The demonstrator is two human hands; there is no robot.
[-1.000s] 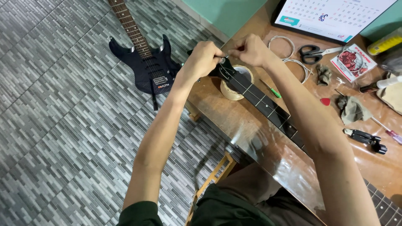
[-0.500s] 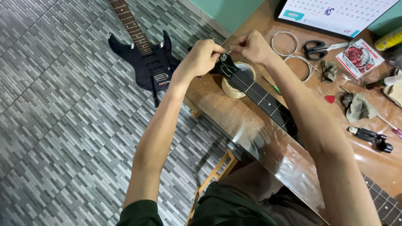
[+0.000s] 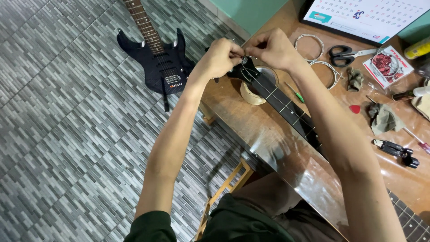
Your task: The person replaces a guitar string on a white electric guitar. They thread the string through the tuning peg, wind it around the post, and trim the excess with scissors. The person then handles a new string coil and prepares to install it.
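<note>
Both hands meet at the headstock [image 3: 244, 71] of a dark guitar neck [image 3: 286, 105] that lies slantwise across the brown worktop [image 3: 268, 134]. The left hand [image 3: 219, 58] has its grip pinched together on a tuning peg at the headstock's left edge, and the right hand [image 3: 271, 48] has its fingers closed on a thin string at the headstock's top; exactly how the fingertips meet there is too small to tell. The headstock rests on a roll of tape [image 3: 256, 87], with a green-handled screwdriver [image 3: 295, 92] just right of the neck. Beyond the headstock, further right, lie coiled guitar strings [image 3: 309, 45], black-handled scissors [image 3: 347, 54], a red pick [image 3: 354, 109], a crumpled cloth [image 3: 385, 118] and black pliers [image 3: 396, 150]. A calendar [image 3: 367, 15] sits at the worktop's far edge. Left of the headstock, down on the grey tiled floor [image 3: 58, 134], lies a black electric guitar [image 3: 159, 58].
</note>
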